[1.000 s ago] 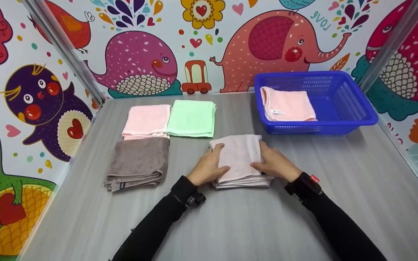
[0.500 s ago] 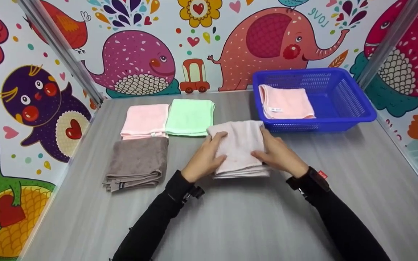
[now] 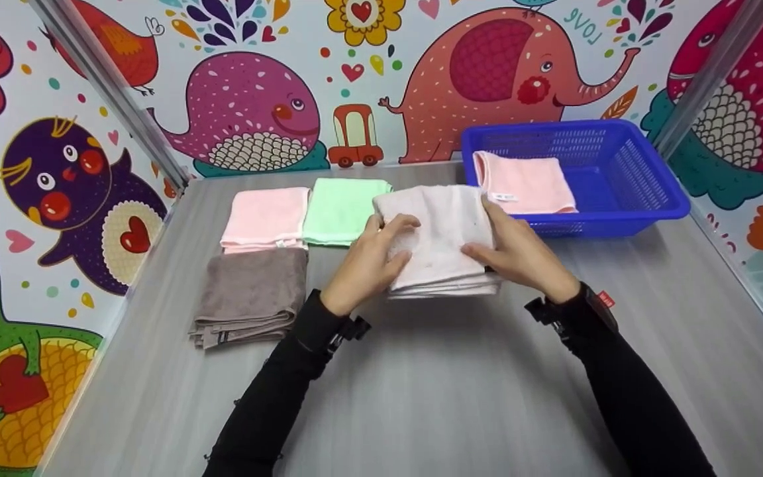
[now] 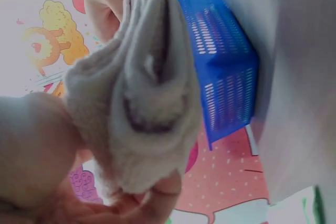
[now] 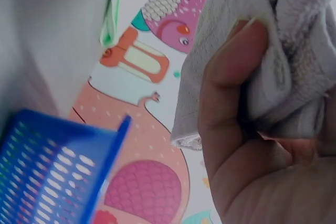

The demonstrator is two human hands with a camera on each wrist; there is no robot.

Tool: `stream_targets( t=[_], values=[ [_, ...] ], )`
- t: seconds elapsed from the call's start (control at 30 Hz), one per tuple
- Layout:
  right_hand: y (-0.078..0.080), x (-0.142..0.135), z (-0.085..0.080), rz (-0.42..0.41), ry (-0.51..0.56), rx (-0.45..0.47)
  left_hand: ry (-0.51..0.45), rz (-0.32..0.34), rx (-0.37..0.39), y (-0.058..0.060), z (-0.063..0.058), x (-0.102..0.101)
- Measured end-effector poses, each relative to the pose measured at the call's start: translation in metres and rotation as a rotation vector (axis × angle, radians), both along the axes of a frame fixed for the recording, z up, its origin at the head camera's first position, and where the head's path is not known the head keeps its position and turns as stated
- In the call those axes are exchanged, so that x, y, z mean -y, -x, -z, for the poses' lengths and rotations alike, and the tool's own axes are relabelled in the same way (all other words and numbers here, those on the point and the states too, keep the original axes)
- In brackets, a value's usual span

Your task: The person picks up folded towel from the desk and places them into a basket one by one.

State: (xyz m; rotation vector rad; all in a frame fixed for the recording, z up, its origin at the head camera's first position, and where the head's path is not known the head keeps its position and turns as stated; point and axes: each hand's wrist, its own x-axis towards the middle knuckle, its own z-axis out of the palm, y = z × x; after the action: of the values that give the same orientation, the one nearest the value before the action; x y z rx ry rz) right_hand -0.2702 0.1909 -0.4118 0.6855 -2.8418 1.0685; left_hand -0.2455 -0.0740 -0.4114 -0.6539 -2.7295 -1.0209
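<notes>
A folded pale pinkish-grey towel is held up off the table between both hands, its stacked layers showing at the near edge. My left hand grips its left side, thumb on top. On the right side, my right hand grips it with the thumb on top and the fingers beneath. In the left wrist view the thick folds of the towel sit between thumb and fingers. The right wrist view shows fingers curled against the folded towel.
A blue basket stands at the back right, with a folded pink towel in its left part. On the left of the table lie a pink towel, a light green towel and a thicker brown towel, all folded.
Both hands have lifted the pale towel off the table and carried it away from the person, toward the back. The other towels and the basket stay where they were.
</notes>
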Motion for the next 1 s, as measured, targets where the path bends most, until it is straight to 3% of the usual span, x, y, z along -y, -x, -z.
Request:
stream_targets(
  t=[0.27,0.53,0.8,1.0],
  values=[
    [0.026,-0.028,-0.024,0.062,0.059,-0.006,0.007,-0.025,-0.041,0.037,-0.012,-0.034],
    [0.060,-0.079,-0.037,0.188,0.092,-0.026,-0.050,-0.026,-0.101,0.085,-0.014,-0.096],
    [0.088,-0.116,-0.024,0.346,0.124,-0.110,0.016,0.031,-0.096,0.126,-0.006,-0.144],
    [0.107,-0.124,0.000,0.362,0.080,-0.104,0.097,0.017,-0.060,0.142,0.017,-0.158]
  ],
)
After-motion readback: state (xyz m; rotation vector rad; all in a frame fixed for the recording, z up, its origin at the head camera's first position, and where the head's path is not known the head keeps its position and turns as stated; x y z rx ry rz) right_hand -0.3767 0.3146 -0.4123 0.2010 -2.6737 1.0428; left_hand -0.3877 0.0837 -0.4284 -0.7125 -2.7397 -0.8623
